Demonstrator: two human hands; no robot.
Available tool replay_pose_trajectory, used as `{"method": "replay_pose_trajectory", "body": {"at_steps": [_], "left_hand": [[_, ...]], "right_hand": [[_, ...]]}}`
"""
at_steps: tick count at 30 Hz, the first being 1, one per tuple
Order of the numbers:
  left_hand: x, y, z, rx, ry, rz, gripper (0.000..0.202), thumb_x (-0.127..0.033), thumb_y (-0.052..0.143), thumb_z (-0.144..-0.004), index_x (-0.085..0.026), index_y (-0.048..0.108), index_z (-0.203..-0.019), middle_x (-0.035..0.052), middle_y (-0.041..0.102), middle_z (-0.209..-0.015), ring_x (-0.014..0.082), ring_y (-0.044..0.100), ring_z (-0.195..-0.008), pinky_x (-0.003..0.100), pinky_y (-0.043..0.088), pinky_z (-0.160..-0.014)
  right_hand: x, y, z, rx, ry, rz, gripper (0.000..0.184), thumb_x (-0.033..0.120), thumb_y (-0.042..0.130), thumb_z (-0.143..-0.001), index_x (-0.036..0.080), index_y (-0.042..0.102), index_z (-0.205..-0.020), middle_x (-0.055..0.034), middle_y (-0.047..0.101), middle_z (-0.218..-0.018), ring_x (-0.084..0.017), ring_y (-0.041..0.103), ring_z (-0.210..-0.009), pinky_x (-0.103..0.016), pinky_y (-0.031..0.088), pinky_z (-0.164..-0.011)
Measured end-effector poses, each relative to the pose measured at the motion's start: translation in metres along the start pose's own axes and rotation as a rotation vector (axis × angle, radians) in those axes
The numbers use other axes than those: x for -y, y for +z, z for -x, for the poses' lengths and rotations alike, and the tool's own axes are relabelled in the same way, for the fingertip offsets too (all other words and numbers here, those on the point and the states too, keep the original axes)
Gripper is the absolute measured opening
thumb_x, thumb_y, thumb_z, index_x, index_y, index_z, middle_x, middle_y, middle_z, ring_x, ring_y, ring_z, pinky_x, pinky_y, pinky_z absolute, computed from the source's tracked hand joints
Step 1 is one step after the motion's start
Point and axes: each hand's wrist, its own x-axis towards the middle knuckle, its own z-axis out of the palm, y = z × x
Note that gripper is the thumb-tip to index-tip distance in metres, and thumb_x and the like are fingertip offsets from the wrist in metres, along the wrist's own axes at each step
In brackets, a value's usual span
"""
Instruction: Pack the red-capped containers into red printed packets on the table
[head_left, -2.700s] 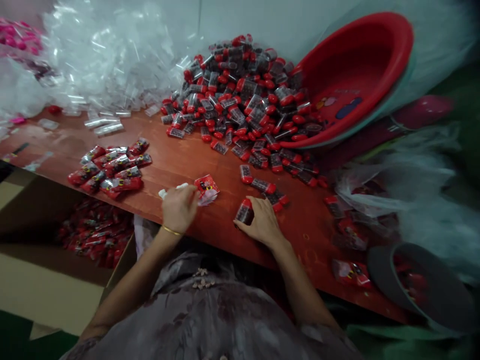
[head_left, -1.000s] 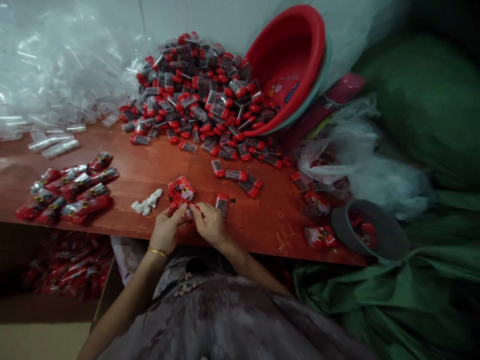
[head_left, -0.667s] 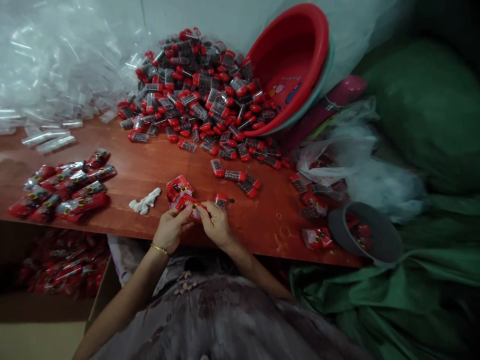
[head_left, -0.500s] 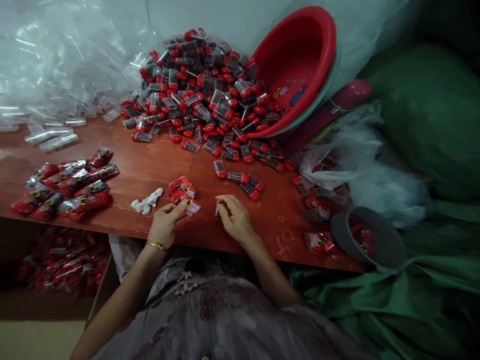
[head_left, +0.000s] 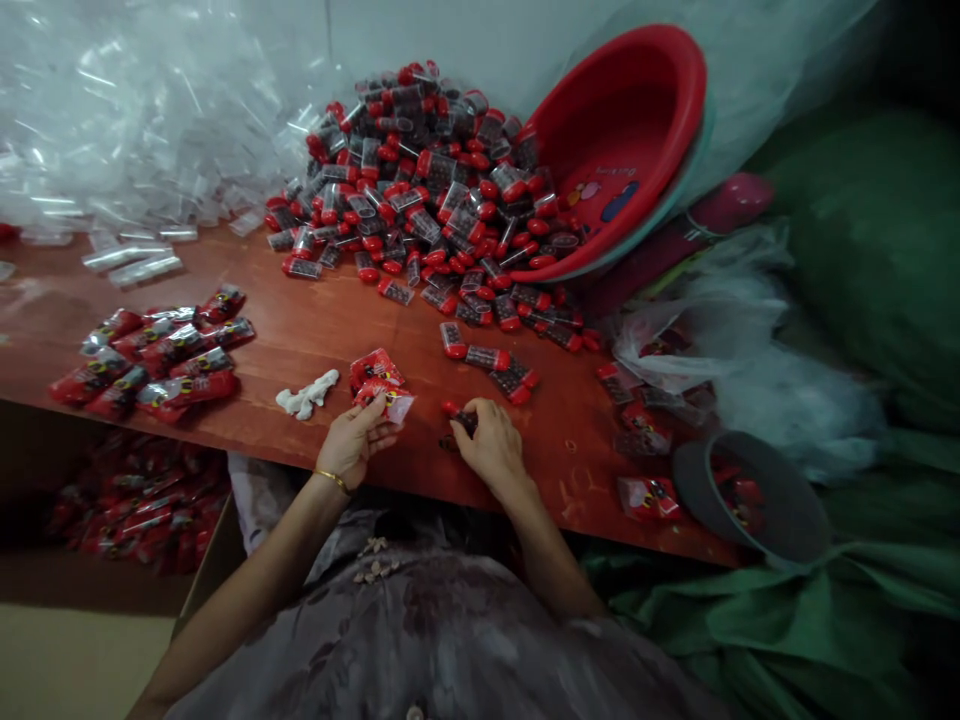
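Note:
My left hand (head_left: 358,445), with a gold bangle on the wrist, pinches a small clear plastic packet with red print (head_left: 390,402) at the near edge of the reddish wooden table (head_left: 330,320). More such empty packets (head_left: 375,368) lie just beyond it. My right hand (head_left: 487,446) is closed round a small red-capped clear tube of dark pieces (head_left: 459,414), lifted slightly off the table. A few loose tubes (head_left: 487,357) lie just past it.
A big heap of red-capped tubes (head_left: 427,185) spills from a tipped red basin (head_left: 622,150). Filled packets (head_left: 154,350) lie at left, above a cardboard box (head_left: 120,500) holding more. Clear bags (head_left: 127,130) pile at back left. A grey bowl (head_left: 750,495) and white scrap (head_left: 306,394) sit nearby.
The hands, together on a packet a second ago, have parted. My right hand reached right and picked up a tube from the table; my left keeps the packet.

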Motion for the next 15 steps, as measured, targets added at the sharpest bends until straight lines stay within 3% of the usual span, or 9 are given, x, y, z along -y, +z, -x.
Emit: {"method": "replay_pose_trajectory", "body": {"at_steps": [6, 10, 15], "left_hand": [[0.000, 0.006, 0.010, 0.058, -0.109, -0.004, 0.027, -0.036, 0.074, -0.068, -0.014, 0.063, -0.079, 0.0028, 0.068, -0.067, 0.0154, 0.065, -0.063, 0.025, 0.048, -0.059], [0.002, 0.009, 0.014, 0.134, -0.113, -0.064, 0.034, -0.040, 0.077, -0.063, -0.013, 0.065, -0.080, 0.0044, 0.070, -0.072, 0.0150, 0.065, -0.063, 0.025, 0.048, -0.059], [0.006, 0.006, 0.014, 0.164, -0.075, -0.139, 0.046, -0.048, 0.081, -0.053, -0.012, 0.065, -0.077, 0.0054, 0.070, -0.071, 0.0155, 0.065, -0.063, 0.024, 0.049, -0.058]], "right_hand": [[-0.012, -0.007, 0.023, -0.107, -0.162, -0.257, 0.026, 0.034, 0.051, -0.087, 0.020, 0.054, -0.109, -0.0063, 0.069, -0.087, -0.021, 0.066, -0.075, -0.030, 0.050, -0.063], [-0.005, -0.028, 0.028, -0.210, -0.488, -0.304, 0.029, 0.025, 0.049, -0.089, 0.022, 0.055, -0.118, -0.0086, 0.066, -0.101, -0.020, 0.061, -0.090, -0.034, 0.049, -0.078], [0.002, -0.043, 0.024, -0.226, -0.633, -0.218, 0.046, 0.015, 0.050, -0.085, 0.022, 0.047, -0.130, -0.0096, 0.058, -0.101, -0.021, 0.054, -0.090, -0.038, 0.046, -0.079]]}}
